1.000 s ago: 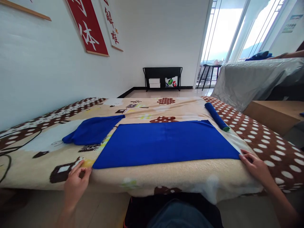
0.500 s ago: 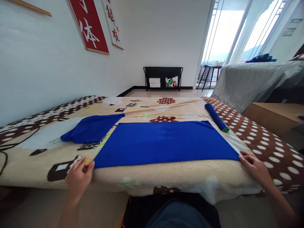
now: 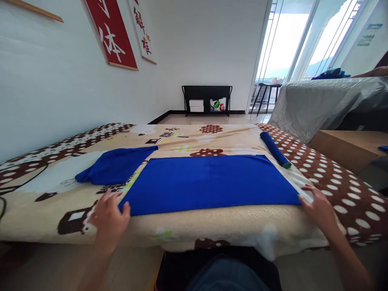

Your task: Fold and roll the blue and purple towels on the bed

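A blue cloth point(image 3: 209, 184), perhaps a towel, lies spread flat as a wide rectangle on the patterned blanket point(image 3: 236, 224). At its near left corner is my left hand point(image 3: 110, 218), fingers apart, with the thumb over the cloth's edge. My right hand point(image 3: 321, 210) is by the near right corner, its fingers spread and the thumb at the cloth's tip. Neither hand grips the cloth. To the left lies a second blue cloth point(image 3: 117, 165), loosely bunched. Beyond the right side rests a rolled blue cloth point(image 3: 275, 149) with a green end.
A dark cord point(image 3: 30, 181) loops over the blanket's left side. On the right stand a cardboard-coloured box point(image 3: 345, 149) and furniture under a plastic cover point(image 3: 315, 105). A black rack point(image 3: 207, 95) is against the far wall, and a black stool point(image 3: 266, 95) stands by the window.
Both hands have let go of the cloth's near corners and their fingers have spread. My left hand has shifted slightly right, my right hand slightly left. The cloth stays flat.
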Demonstrator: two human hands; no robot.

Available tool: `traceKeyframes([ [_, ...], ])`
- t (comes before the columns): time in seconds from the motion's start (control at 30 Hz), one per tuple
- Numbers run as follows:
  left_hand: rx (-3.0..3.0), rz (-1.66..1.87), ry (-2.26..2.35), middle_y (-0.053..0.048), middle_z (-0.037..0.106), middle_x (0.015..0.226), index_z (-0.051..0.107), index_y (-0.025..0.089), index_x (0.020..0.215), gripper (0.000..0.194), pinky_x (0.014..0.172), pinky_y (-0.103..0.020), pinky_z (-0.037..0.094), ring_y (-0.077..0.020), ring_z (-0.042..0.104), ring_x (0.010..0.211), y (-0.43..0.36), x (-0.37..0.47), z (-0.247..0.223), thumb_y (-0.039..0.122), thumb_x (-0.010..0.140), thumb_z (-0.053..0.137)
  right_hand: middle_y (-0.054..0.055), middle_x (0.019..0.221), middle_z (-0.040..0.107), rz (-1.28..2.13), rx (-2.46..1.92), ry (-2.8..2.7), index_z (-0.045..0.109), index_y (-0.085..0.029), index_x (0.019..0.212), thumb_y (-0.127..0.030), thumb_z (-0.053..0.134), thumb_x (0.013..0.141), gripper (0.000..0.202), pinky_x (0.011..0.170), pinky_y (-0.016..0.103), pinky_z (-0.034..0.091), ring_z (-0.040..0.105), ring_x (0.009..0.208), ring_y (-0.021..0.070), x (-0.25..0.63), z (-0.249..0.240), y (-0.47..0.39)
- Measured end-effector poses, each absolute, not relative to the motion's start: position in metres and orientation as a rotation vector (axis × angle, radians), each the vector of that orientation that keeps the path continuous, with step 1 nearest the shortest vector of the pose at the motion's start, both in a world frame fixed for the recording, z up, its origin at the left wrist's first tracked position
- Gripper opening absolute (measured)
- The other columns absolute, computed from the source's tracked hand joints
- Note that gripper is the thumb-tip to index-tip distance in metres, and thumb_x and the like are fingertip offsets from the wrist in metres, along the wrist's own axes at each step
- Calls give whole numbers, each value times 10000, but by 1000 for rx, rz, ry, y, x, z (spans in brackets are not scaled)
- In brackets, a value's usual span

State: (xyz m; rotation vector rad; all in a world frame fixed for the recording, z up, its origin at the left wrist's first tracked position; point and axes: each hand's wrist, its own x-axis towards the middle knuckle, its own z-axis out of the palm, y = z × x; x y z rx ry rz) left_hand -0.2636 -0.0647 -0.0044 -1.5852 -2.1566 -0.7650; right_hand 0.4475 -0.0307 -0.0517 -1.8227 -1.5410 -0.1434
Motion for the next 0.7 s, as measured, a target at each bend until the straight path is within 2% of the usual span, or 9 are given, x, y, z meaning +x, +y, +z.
traceKeyframes([
  [0.07, -1807, -864, -1978, -152, 419, 1552, 497, 193, 1354, 454, 1150, -528, 326, -314, 380, 1446, -50, -213, 15, 323, 932, 390, 130, 1372, 583, -110, -1651, -1659, 564, -222, 1226, -512, 445, 894, 456, 1099, 527, 432, 571, 1260, 328, 393, -30, -21],
  [0.13, -2124, -845, -1835, -103, 431, 1561, 475, 226, 1404, 469, 1156, -469, 338, -251, 403, 1442, -25, -153, 35, 269, 948, 369, 140, 1427, 544, -51, -1462, -1868, 538, -200, 1319, -453, 439, 948, 460, 1116, 505, 423, 534, 1315, 296, 329, -8, -5],
  [0.23, -2505, -675, -1671, -82, 343, 1617, 401, 183, 1491, 545, 1197, -383, 294, -181, 304, 1496, 29, -65, 54, 222, 951, 342, 132, 1535, 427, 30, -1325, -2262, 467, -153, 1442, -360, 374, 1004, 493, 1188, 446, 342, 374, 1451, 239, 233, 17, 32],
  [0.3, -2593, -455, -1755, -87, 253, 1650, 320, 133, 1544, 594, 1227, -356, 227, -162, 227, 1524, 68, -20, 54, 182, 952, 314, 125, 1571, 368, 71, -1317, -2418, 440, -139, 1479, -293, 380, 999, 508, 1213, 433, 291, 300, 1488, 228, 184, 24, 63],
  [0.37, -2622, -342, -1822, -113, 302, 1627, 332, 108, 1542, 595, 1214, -370, 258, -180, 275, 1508, 100, 8, 42, 154, 950, 295, 127, 1571, 366, 106, -1334, -2464, 437, -133, 1487, -238, 403, 981, 518, 1216, 424, 273, 297, 1489, 221, 156, 20, 94],
  [0.43, -2637, -262, -1863, -103, 350, 1606, 353, 139, 1541, 569, 1203, -389, 282, -190, 315, 1492, 124, 14, 25, 204, 979, 288, 117, 1563, 383, 148, -1369, -2492, 442, -144, 1490, -265, 424, 986, 518, 1209, 409, 283, 319, 1479, 213, 151, 10, 122],
  [0.5, -2626, -215, -1893, -62, 321, 1623, 344, 204, 1550, 555, 1221, -424, 240, -193, 276, 1508, 139, -1, 9, 333, 1013, 285, 82, 1572, 375, 179, -1417, -2502, 441, -181, 1497, -372, 429, 1005, 527, 1213, 399, 275, 308, 1484, 200, 169, -3, 143],
  [0.6, -2536, -171, -1993, -18, 229, 1657, 302, 274, 1566, 604, 1238, -488, 154, -204, 189, 1536, 156, -57, -1, 513, 1013, 257, 54, 1606, 311, 175, -1560, -2436, 406, -214, 1523, -522, 358, 1019, 593, 1237, 428, 210, 237, 1511, 203, 229, -16, 165],
  [0.7, -2368, -119, -2162, -39, 226, 1658, 292, 275, 1571, 633, 1225, -537, 155, -229, 180, 1539, 169, -132, 2, 550, 1006, 208, 74, 1619, 274, 150, -1769, -2312, 363, -206, 1548, -545, 282, 1023, 630, 1238, 468, 191, 211, 1519, 225, 302, -22, 181],
])
